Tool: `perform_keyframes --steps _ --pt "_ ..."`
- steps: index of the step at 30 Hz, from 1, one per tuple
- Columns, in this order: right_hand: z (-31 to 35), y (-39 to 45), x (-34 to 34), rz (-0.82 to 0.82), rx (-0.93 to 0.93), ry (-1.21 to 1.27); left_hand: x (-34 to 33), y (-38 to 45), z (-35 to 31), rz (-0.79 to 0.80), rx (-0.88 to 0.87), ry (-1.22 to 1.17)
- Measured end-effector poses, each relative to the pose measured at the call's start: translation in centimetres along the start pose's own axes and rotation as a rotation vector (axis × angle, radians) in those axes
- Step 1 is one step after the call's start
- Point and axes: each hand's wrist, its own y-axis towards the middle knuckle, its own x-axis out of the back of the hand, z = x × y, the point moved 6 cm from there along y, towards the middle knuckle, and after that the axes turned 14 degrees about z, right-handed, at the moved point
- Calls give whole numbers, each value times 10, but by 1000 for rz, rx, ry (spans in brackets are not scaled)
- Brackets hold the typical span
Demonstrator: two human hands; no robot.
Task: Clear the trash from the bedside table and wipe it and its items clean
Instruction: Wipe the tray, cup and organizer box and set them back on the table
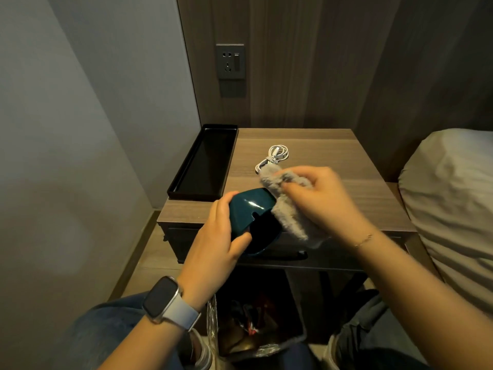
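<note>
grey wall socket [230, 61], white pillow [450, 198], smartwatch [162, 299], thin bracelet [363, 240]

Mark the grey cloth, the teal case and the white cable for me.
grey cloth [289, 209]: head view, fluffy middle fold.
teal case [249, 206]: head view, glossy top face.
white cable [277, 153]: head view, coiled loop.

Both forearms reach forward from below. The left hand [213, 236] is curled round a teal case [250, 209], thumb lying on its dark face. The right hand [320, 198] has its fingers bunched on a grey cloth [288, 209], which is pressed against the case
</note>
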Motion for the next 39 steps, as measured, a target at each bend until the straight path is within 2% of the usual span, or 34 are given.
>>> perform_keyframes --steps 3,8,10,12,14,17,21,23,25,27,28,30,32,35,39 --pt "18 -2 -21 25 206 -119 2 2 -3 -52 -19 51" --pt "22 -22 -21 190 414 -67 4 2 -2 -58 -31 104" --pt "17 -26 -8 221 386 26 4 2 -2 -46 -42 109" --pt "11 -23 11 143 321 144 5 0 -3 -30 -58 107" --pt "9 -12 19 76 282 106 4 0 -8 -16 -89 139" --pt "9 0 -3 153 250 -60 4 3 -12 -36 -101 156" --pt "7 -30 -16 285 393 -201 9 3 -6 -87 -81 203" --pt "3 -42 -10 341 404 -206 13 4 -6 -110 -90 233" --pt "-9 -38 11 216 291 -47 18 6 -8 -132 -105 249" --pt "-31 -26 32 20 81 231 21 9 -12 -132 -132 290" --pt "-41 -21 32 -24 -46 382 21 11 -13 -130 -146 318" --pt "-51 -13 12 20 -263 635 19 15 -17 -129 -168 382" --pt "-51 -5 -15 159 -363 760 15 20 -21 -154 -206 484" --pt "-45 3 -35 322 -377 780 11 27 -24 -165 -281 585" --pt "-47 2 -43 282 -377 1075 3 29 -19 -108 -353 500"
